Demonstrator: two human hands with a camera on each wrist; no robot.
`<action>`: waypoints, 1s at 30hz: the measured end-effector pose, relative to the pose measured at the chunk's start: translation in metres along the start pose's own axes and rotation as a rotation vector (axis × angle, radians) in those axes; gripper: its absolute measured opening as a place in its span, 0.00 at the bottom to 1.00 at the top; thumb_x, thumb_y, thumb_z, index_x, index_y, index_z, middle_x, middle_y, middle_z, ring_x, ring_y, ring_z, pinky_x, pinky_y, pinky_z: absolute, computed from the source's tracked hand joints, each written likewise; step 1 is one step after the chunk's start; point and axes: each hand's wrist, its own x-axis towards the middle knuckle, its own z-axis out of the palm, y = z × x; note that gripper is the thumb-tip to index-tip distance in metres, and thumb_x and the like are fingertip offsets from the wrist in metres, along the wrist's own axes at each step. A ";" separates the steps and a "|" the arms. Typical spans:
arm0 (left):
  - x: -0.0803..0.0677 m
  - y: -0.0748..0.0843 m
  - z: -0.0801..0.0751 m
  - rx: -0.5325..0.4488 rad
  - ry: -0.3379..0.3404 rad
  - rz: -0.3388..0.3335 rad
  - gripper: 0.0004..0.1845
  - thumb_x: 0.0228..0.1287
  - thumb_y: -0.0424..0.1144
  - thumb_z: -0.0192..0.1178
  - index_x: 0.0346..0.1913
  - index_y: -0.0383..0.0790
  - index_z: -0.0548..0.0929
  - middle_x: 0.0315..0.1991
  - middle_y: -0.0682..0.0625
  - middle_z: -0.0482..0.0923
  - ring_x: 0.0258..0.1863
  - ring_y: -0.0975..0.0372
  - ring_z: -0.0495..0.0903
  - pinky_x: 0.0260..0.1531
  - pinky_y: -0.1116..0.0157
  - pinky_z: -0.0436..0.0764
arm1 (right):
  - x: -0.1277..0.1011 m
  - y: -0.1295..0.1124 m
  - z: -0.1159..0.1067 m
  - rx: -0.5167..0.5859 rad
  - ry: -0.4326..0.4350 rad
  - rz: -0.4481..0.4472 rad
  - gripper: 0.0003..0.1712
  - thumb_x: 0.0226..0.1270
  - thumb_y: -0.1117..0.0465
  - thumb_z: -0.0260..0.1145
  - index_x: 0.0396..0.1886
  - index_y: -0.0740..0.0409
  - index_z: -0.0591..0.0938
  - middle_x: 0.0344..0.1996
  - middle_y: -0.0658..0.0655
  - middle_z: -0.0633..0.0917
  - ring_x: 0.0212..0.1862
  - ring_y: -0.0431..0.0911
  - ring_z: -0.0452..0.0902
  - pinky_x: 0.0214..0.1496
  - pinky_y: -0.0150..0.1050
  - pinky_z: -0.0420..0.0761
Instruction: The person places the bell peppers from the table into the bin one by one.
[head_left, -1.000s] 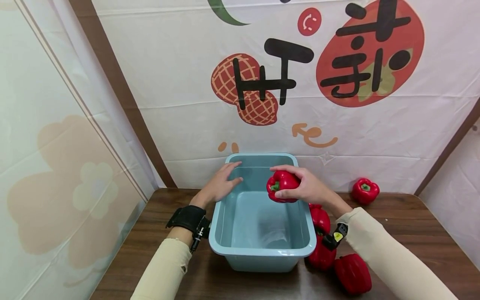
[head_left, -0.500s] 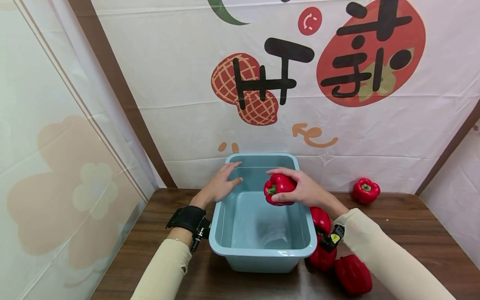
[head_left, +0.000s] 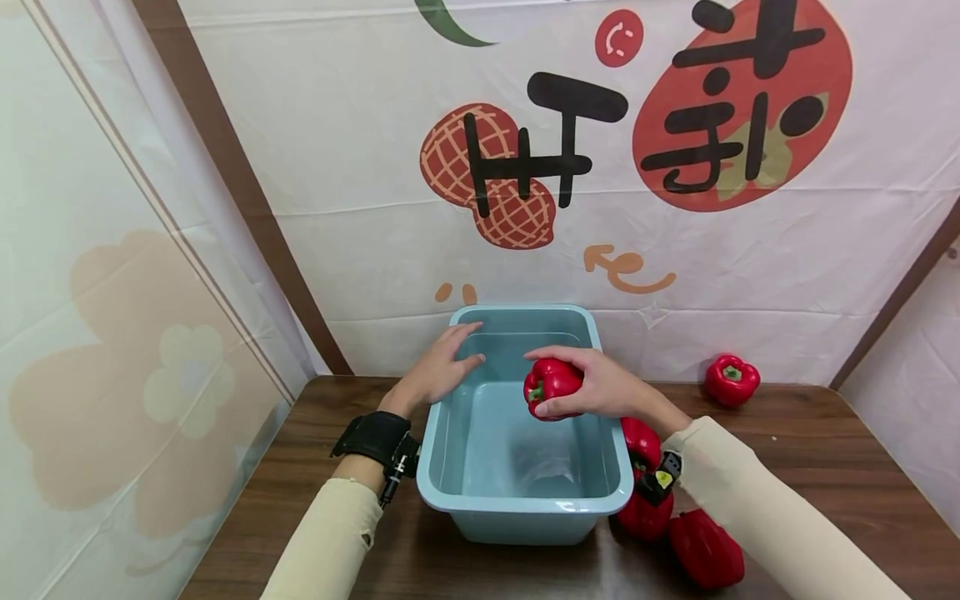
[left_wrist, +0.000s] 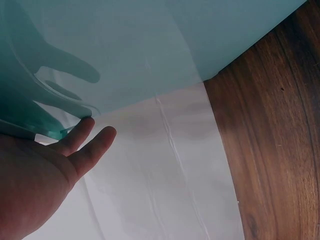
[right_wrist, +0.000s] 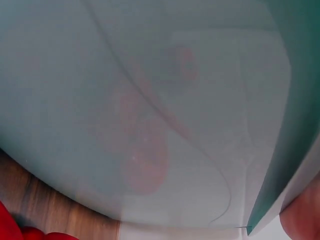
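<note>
Wide printed backdrop (head_left: 570, 167) behind everything — fruit shapes, bold black characters, hanging down to the back edge of the counter (head_left: 810, 467). Dark wood-grain counter, carrying a pale blue tub (head_left: 525, 500) set near the middle, far end close against the backdrop. Tub deep, smooth-walled, nothing visible inside but a glossy reflection on the floor.

Left hand (head_left: 435, 371) laid flat on the tub's far left rim, fingers straight — a steadying press, not a clasp. Right hand (head_left: 600, 385) curled around a red bell pepper (head_left: 551, 387), thumb underneath and fingers over the top; grip closed firmly on it, held in the air above the tub's far half, clear of the walls.

Best handled, by the look of it: lowered well down toward the floor before letting go, not dropped from height, with the left palm holding the tub from sliding.

Pepper glossy, deep red, lobed, green stem pointing left, away from the palm. More red peppers (head_left: 675, 533) clustered on the counter just beside the tub's right wall, partly hidden under the right sleeve; one single pepper (head_left: 731, 380) apart, back near the backdrop.
</note>
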 end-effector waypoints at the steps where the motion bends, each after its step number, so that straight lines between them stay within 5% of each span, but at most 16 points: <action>1: 0.000 0.000 0.000 0.001 0.001 0.001 0.32 0.75 0.45 0.52 0.77 0.46 0.58 0.77 0.44 0.54 0.75 0.48 0.56 0.69 0.42 0.60 | 0.000 0.000 0.000 -0.005 -0.003 0.003 0.43 0.51 0.49 0.80 0.68 0.41 0.74 0.56 0.53 0.79 0.55 0.54 0.76 0.43 0.42 0.86; 7: -0.001 0.001 -0.002 0.005 -0.004 -0.001 0.32 0.75 0.46 0.52 0.78 0.47 0.58 0.77 0.44 0.53 0.75 0.48 0.55 0.69 0.41 0.60 | 0.001 0.002 0.002 -0.017 -0.018 0.002 0.42 0.50 0.49 0.80 0.67 0.37 0.74 0.56 0.52 0.79 0.55 0.54 0.76 0.42 0.42 0.86; 22: -0.002 0.000 -0.001 0.001 -0.002 0.009 0.32 0.75 0.47 0.51 0.77 0.46 0.58 0.77 0.43 0.53 0.75 0.47 0.56 0.68 0.40 0.61 | 0.000 0.002 0.005 -0.098 -0.061 -0.009 0.47 0.48 0.48 0.81 0.69 0.47 0.73 0.57 0.51 0.78 0.57 0.52 0.75 0.42 0.39 0.86; 30: -0.001 0.000 -0.001 -0.011 -0.004 0.008 0.32 0.75 0.46 0.51 0.77 0.46 0.58 0.77 0.43 0.53 0.75 0.47 0.55 0.69 0.40 0.61 | 0.000 0.002 0.006 -0.168 -0.055 -0.014 0.45 0.47 0.46 0.81 0.67 0.39 0.74 0.56 0.49 0.79 0.56 0.50 0.75 0.42 0.38 0.85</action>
